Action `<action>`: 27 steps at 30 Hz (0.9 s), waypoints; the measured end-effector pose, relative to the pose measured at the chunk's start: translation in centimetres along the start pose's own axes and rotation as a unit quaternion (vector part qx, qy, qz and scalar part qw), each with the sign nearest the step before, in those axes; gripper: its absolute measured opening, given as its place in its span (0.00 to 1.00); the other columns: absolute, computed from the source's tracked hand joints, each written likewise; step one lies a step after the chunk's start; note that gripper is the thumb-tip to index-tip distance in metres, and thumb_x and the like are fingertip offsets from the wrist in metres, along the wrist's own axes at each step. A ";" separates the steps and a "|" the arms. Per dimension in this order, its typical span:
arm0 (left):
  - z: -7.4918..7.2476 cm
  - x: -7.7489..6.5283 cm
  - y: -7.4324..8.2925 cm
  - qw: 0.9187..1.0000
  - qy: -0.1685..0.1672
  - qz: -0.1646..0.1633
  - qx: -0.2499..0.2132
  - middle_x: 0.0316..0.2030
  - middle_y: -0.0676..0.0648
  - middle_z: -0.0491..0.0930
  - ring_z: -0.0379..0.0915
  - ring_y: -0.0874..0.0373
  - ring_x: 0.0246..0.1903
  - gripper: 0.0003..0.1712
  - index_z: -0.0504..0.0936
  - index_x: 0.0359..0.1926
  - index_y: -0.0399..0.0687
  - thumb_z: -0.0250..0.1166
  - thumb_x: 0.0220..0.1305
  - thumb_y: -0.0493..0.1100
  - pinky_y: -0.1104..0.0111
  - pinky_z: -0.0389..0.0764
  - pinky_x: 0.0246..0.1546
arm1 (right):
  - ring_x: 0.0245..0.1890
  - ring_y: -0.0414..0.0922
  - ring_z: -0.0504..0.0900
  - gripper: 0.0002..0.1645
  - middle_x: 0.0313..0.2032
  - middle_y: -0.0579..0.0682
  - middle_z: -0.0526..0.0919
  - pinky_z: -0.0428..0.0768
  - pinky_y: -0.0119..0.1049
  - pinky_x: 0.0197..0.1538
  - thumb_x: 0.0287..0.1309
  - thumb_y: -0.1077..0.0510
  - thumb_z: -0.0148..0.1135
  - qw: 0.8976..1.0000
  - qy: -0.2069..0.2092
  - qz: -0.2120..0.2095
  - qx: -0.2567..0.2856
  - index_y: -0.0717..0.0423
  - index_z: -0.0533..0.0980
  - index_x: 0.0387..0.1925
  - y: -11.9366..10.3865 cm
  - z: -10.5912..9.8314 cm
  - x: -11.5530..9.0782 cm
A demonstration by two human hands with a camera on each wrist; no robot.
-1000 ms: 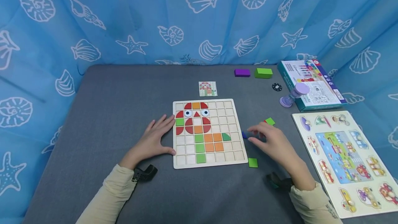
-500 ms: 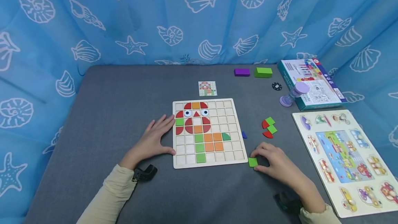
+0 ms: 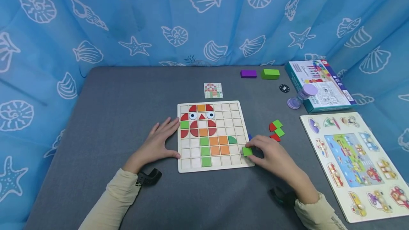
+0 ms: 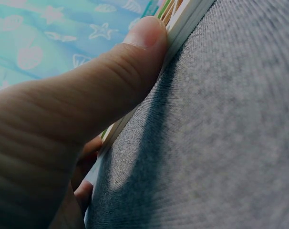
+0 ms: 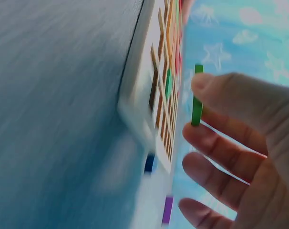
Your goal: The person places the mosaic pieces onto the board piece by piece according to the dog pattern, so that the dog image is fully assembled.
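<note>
A wooden grid board (image 3: 234, 121) lies mid-table, with red, orange, green and eye-marked tiles in its cells. Along its left edge rests my left hand (image 3: 158, 144), fingers spread and straight; the left wrist view shows the thumb (image 4: 147, 40) touching the board's side. Over the board's lower right part, my right hand (image 3: 274, 153) pinches a green square tile (image 3: 247, 151) between thumb and fingers. In the right wrist view that green tile (image 5: 197, 95) is seen edge-on, apart from the board. A blue tile (image 3: 250, 137) lies by the board's right edge, partly hidden by the right hand.
Loose red and green tiles (image 3: 279, 132) lie right of the board. A picture card (image 3: 213, 91) sits behind it. Purple (image 3: 248, 74) and green (image 3: 270, 74) blocks, a black disc (image 3: 284, 88), an hourglass (image 3: 301, 97), a box (image 3: 329, 98) and a vehicle puzzle (image 3: 319, 166) stand further right.
My right hand went down to the green square tile at the board's lower right corner, took it, and carried it up and left over the board. The left hand stayed put.
</note>
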State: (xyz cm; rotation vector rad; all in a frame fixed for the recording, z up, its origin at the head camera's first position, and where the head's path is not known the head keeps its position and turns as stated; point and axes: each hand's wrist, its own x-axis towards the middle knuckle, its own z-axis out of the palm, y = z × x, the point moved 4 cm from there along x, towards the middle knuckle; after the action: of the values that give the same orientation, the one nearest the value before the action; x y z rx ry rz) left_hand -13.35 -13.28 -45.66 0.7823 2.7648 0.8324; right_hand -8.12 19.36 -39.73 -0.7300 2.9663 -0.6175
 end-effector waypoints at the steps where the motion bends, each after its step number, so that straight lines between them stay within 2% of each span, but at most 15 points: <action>1: 0.0 0.0 0.0 1.000 -0.001 -0.001 0.000 0.68 0.54 0.45 0.33 0.53 0.68 0.63 0.49 0.68 0.54 0.65 0.33 0.72 0.49 0.35 0.61 | 0.36 0.39 0.75 0.17 0.35 0.41 0.78 0.75 0.39 0.42 0.40 0.54 0.71 1.000 0.002 -0.005 -0.008 0.50 0.79 0.37 -0.3 0.1 0.4; 8: 0.0 0.1 0.2 1.000 0.001 0.005 -0.003 0.68 0.55 0.46 0.34 0.53 0.68 0.62 0.50 0.68 0.53 0.65 0.33 0.71 0.48 0.36 0.61 | 0.37 0.41 0.76 0.19 0.36 0.44 0.80 0.72 0.41 0.40 0.37 0.52 0.72 0.998 0.010 -0.024 -0.059 0.50 0.81 0.36 -1.6 1.3 2.1; 19: -0.1 0.0 0.1 1.000 0.004 0.002 -0.003 0.68 0.55 0.46 0.34 0.53 0.68 0.63 0.50 0.68 0.53 0.66 0.33 0.71 0.49 0.35 0.61 | 0.36 0.39 0.74 0.18 0.36 0.43 0.79 0.72 0.40 0.40 0.40 0.50 0.70 0.998 -0.017 -0.025 -0.063 0.49 0.81 0.37 -2.1 1.8 2.8; 23: -0.1 0.0 0.1 1.000 0.003 -0.001 0.000 0.68 0.55 0.46 0.33 0.54 0.68 0.63 0.50 0.68 0.53 0.65 0.33 0.72 0.49 0.35 0.61 | 0.35 0.40 0.75 0.19 0.36 0.44 0.79 0.73 0.39 0.39 0.41 0.50 0.69 0.999 0.000 -0.012 -0.049 0.50 0.80 0.38 -1.2 1.1 2.8; 27: -0.1 0.0 0.0 1.000 0.002 -0.001 0.004 0.68 0.55 0.46 0.33 0.53 0.68 0.63 0.50 0.68 0.53 0.65 0.33 0.72 0.49 0.35 0.61 | 0.31 0.43 0.74 0.17 0.34 0.47 0.78 0.71 0.39 0.32 0.44 0.54 0.68 0.997 0.056 0.042 -0.043 0.54 0.79 0.39 1.9 -0.9 2.6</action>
State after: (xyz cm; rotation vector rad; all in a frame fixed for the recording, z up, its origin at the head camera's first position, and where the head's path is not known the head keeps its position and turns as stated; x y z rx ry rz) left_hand -13.34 -13.31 -45.59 0.7791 2.7728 0.8242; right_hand -11.38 20.08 -39.49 -0.5904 3.1251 -0.5458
